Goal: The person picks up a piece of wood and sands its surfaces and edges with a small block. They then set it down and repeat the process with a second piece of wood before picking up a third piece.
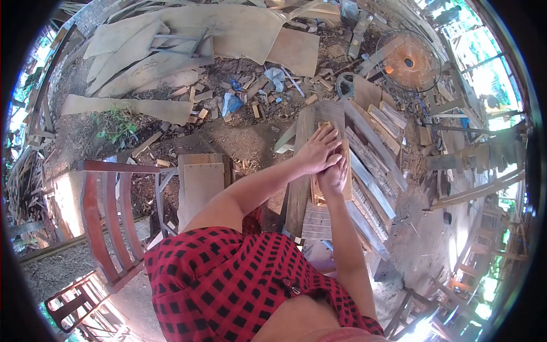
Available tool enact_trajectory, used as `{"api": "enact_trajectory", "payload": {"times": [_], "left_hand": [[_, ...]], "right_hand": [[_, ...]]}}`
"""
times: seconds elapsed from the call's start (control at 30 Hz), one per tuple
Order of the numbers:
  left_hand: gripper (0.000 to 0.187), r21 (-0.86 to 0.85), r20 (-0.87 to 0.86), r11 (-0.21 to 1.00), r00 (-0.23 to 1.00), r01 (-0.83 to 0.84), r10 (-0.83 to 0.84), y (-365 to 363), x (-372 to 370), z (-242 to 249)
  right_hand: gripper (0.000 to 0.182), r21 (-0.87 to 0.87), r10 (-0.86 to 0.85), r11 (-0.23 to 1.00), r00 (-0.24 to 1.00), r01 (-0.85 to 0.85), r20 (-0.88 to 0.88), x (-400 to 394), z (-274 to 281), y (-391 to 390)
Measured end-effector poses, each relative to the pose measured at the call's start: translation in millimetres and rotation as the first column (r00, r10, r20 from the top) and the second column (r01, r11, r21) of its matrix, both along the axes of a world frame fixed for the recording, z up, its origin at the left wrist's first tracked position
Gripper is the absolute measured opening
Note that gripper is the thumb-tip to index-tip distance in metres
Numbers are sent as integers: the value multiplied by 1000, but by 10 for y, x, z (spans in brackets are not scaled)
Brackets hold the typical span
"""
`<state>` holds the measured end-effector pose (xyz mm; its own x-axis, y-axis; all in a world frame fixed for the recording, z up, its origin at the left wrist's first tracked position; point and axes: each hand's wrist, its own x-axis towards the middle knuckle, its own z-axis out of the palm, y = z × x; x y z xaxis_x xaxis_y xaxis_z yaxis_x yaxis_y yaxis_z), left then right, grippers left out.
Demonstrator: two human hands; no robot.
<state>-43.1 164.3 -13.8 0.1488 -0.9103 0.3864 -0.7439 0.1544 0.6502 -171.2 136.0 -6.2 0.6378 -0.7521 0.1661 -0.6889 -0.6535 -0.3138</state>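
Both hands are together on a pale piece of wood (317, 196) lying on the plank-topped bench (300, 199). My left hand (319, 151) reaches in from the left, its fingers bent over the far part of the wood and close against the other hand. Just nearer to me, my right hand (334, 175) is closed on the same wood, fingers pressed together. Most of the wood is hidden under the hands, so I cannot make out its full shape.
Long boards (370, 165) lie stacked along the bench's right side. A reddish slatted chair (108, 211) stands to the left, near a wooden block (203, 185). Offcuts and blue plastic scraps (231, 104) litter the ground ahead. A round wire fan guard (408, 61) stands at the far right.
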Motion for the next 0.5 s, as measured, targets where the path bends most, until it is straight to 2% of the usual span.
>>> {"api": "enact_trajectory", "payload": {"times": [0.13, 0.2, 0.3, 0.33, 0.43, 0.5], "left_hand": [[59, -67, 66, 998, 998, 6, -2, -29, -1, -20], [60, -5, 56, 1000, 998, -15, 15, 45, -65, 9], [59, 25, 101, 1000, 995, 3, -6, 304, -259, 82], [60, 59, 85, 998, 996, 26, -31, 455, -337, 150], [61, 63, 70, 996, 995, 63, -67, 986, -572, 227], [62, 53, 46, 996, 996, 78, -80, 1216, -695, 170]], "right_hand": [[70, -87, 54, 995, 992, -44, 116, -21, -68, -47], [67, 45, 10, 999, 994, -15, 111, -66, -30, 19], [63, 66, 18, 997, 983, -30, 183, -286, -45, 272], [61, 1, 70, 997, 983, -71, 168, -384, 15, 425], [58, -35, 80, 997, 984, -75, 160, -746, -25, 887], [62, 13, 72, 997, 997, -72, -22, -891, 17, 1099]]}}
